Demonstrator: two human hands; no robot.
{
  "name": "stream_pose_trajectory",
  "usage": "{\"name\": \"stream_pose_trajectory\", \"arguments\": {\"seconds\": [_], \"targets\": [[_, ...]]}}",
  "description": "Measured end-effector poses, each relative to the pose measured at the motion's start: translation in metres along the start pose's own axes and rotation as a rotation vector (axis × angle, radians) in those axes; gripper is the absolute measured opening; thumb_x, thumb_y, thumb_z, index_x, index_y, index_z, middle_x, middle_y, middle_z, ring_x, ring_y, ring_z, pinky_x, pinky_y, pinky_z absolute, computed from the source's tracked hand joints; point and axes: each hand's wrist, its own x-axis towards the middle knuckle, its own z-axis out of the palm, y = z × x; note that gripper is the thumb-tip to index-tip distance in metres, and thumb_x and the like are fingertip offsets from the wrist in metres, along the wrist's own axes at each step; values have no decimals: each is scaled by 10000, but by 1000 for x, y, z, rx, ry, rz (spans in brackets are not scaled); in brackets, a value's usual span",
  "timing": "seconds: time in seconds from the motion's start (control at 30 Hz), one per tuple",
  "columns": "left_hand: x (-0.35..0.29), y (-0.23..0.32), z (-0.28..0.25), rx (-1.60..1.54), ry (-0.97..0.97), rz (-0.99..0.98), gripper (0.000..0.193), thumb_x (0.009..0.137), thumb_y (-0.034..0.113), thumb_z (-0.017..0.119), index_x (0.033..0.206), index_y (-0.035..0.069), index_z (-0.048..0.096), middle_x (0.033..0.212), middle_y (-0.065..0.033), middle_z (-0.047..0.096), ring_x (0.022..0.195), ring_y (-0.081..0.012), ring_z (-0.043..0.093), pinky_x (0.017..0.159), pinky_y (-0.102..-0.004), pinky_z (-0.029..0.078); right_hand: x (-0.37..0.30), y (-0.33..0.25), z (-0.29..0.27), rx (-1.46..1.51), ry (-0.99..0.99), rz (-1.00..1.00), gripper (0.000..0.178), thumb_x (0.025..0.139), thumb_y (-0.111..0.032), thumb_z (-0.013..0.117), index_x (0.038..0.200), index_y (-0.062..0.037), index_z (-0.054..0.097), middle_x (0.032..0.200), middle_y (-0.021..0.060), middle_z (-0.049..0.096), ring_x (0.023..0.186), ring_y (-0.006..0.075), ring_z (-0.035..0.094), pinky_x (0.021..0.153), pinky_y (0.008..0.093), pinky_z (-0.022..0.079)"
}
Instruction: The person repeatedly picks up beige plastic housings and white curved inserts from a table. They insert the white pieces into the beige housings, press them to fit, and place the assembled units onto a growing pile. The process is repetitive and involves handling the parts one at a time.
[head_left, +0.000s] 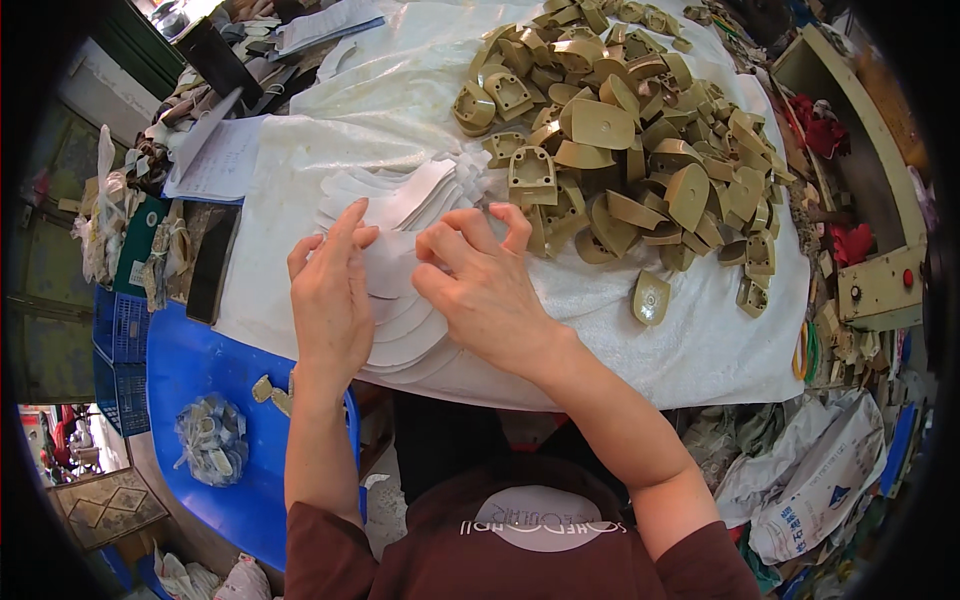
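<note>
Thin white cut-out pieces (405, 335) with rounded ends lie fanned in an overlapping stack on the white-covered table. My left hand (333, 300) rests along the stack's left side, its fingers stretched and apart. Over the right side, my right hand (480, 280) has its fingers curled in, thumb and forefinger at the edge of one white piece (388, 262) lying between both hands. The fingertips partly hide that edge. Just beyond my right hand spreads a big heap of olive-tan moulded shoe heels (603, 125), some showing hollow undersides with holes.
A blue plastic stool or chair (190, 350) at the left bears a clear bag of small parts (212, 440). A dark phone-like slab (212, 262) and papers (215, 160) lie along the table's left edge. At right stand a cream metal frame (880, 270) and white sacks (815, 480).
</note>
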Motion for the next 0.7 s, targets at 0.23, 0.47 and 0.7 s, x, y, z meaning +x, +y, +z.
{"name": "stream_pose_trajectory", "arguments": {"seconds": [0.23, 0.47, 0.7], "targets": [[-3, -1, 4, -21, 36, -14, 375, 980, 105, 367, 1335, 54, 476, 998, -149, 688, 1093, -236, 556, 1017, -353, 317, 8, -2, 5, -13, 12, 46, 42, 708, -90, 610, 681, -121, 598, 876, 29, 501, 921, 211, 468, 892, 485, 262], [-6, -2, 3, -92, 44, -20, 415, 934, 56, 397, 1347, 41, 439, 1040, -165, 670, 1049, -243, 609, 1028, -396, 280, -8, -2, -22, 128, 58, 82, 50, 698, -111, 648, 696, -105, 599, 895, 53, 479, 952, 249, 450, 886, 479, 256], [-28, 58, -3, -369, -200, 249, 335, 898, 162, 462, 1136, -23, 608, 1118, -206, 609, 1058, -347, 563, 964, -401, 373, -60, 4, -92, 198, 135, 157, 196, 679, -68, 702, 846, -115, 612, 942, 69, 491, 895, 299, 450, 787, 409, 348]]}}
